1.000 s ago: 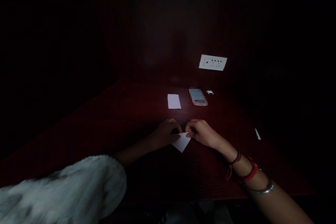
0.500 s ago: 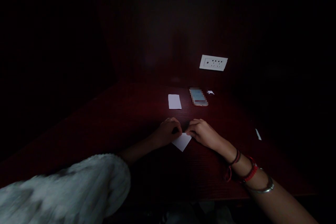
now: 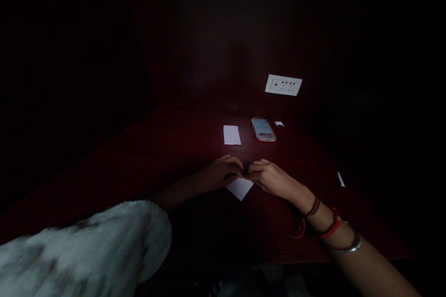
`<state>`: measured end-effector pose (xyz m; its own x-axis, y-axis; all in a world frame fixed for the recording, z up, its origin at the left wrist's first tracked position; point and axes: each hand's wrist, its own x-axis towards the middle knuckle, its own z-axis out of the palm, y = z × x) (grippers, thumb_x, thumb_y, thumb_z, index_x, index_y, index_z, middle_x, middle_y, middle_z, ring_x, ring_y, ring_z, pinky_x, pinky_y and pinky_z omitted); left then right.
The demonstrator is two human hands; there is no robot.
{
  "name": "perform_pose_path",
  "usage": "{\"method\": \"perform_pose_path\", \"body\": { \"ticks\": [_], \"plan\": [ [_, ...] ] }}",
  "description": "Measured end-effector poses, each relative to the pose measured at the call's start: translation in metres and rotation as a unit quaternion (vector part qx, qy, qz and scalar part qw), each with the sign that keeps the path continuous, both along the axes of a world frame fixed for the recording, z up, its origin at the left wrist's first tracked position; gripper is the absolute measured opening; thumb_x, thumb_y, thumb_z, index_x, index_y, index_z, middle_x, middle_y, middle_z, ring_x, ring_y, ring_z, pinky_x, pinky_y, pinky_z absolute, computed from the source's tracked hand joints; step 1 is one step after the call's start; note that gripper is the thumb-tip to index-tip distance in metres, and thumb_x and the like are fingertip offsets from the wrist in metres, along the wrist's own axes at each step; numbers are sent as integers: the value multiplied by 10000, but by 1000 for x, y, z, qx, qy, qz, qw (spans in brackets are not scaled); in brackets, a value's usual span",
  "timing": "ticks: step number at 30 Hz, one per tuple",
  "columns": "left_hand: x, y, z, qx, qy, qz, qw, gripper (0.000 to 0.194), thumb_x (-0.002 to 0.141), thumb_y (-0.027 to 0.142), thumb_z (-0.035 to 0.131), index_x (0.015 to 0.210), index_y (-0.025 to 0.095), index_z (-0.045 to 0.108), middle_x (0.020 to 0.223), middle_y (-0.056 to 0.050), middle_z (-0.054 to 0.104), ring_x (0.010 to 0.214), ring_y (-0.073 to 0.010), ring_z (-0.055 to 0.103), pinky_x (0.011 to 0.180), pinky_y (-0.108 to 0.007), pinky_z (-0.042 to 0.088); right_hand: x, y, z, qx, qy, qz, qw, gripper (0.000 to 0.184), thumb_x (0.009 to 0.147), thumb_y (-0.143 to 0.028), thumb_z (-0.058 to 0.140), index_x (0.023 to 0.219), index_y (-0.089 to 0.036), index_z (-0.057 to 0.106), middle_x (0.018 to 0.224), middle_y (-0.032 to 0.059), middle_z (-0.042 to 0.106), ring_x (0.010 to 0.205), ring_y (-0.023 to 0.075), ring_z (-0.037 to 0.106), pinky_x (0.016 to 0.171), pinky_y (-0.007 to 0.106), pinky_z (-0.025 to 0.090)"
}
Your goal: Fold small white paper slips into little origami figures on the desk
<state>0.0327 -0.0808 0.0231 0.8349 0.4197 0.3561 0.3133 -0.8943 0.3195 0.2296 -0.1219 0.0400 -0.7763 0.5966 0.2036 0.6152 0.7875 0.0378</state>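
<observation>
From my remote seat I'm watching the pointed white paper (image 3: 240, 190) lying nearer than the phone (image 3: 264, 129). The left hand (image 3: 223, 172) and right hand (image 3: 269, 177) are both pinching its far edge, fingertips close together, probably keeping that edge straight. The white sheet (image 3: 232, 135) is resting just left of the phone, seemingly clear of the hands; a scrap (image 3: 279, 124) is lying just right of the phone.

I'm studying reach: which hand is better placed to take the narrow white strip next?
Probably the right hand: nearer the narrow white strip than the left hand, though both touch the pointed white paper.
</observation>
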Motion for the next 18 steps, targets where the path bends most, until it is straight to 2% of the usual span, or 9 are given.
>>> {"method": "perform_pose_path", "body": {
  "ticks": [5,11,18],
  "plan": [
    [-7,3,7,24,42,-44,998,229,774,118,443,913,252,567,1045,4,476,991,-144,403,874,-292,283,4,1,-3,-15,-8,0,1000,228,807,-168,389,929,-201,579,792,39,545,775,123,486,743,274,334],
    [-9,-2,15,32,73,-44,996,261,767,107,449,949,260,558,1056,3,480,998,-149,403,879,-292,288,6,0,-1,-36,-20,-18,999,226,798,-175,402,934,-198,580,834,44,549,824,133,497,771,279,340],
    [-9,-1,13,33,68,-46,996,271,756,95,452,956,246,555,1052,-11,477,995,-154,407,879,-295,293,5,-1,3,-40,-30,-14,999,231,753,-152,446,933,-199,583,851,45,548,832,142,484,798,302,330]
  ]
}}
